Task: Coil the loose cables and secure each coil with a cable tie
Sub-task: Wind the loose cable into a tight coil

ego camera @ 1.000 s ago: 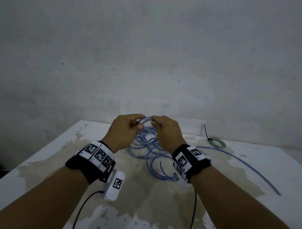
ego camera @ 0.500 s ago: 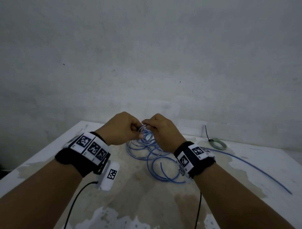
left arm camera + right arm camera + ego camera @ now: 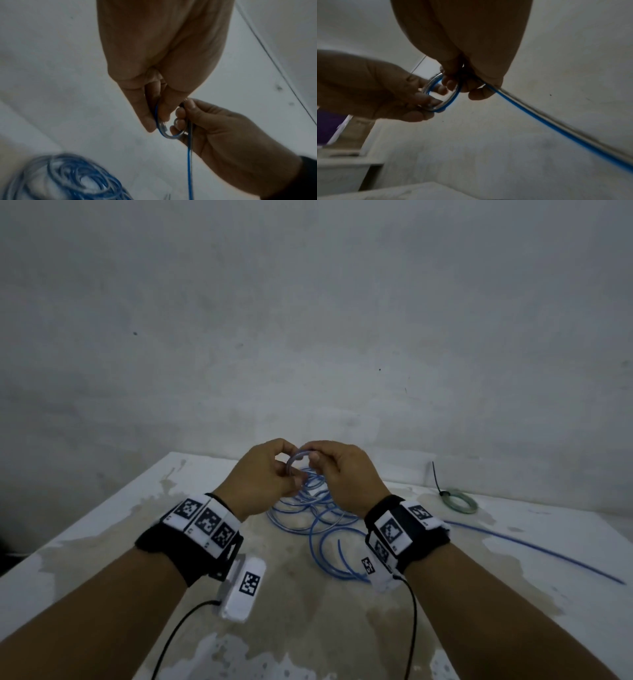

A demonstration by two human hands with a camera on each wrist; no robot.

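Both my hands [image 3: 301, 470] pinch a small loop of blue cable [image 3: 297, 462]; I should keep each turn matched before adding slack.

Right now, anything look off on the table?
Only wear: the white table top has large brown patches where paint has flaked. The thin blue cable sprawls in uneven loops, as expected mid-coiling.

Both hands' fingers [image 3: 147, 121] pinch a small loop of blue cable [image 3: 171, 136].

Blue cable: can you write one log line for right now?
step: coiling | left hand: pinches loop | right hand: pinches loop | blue cable: mostly loose on table
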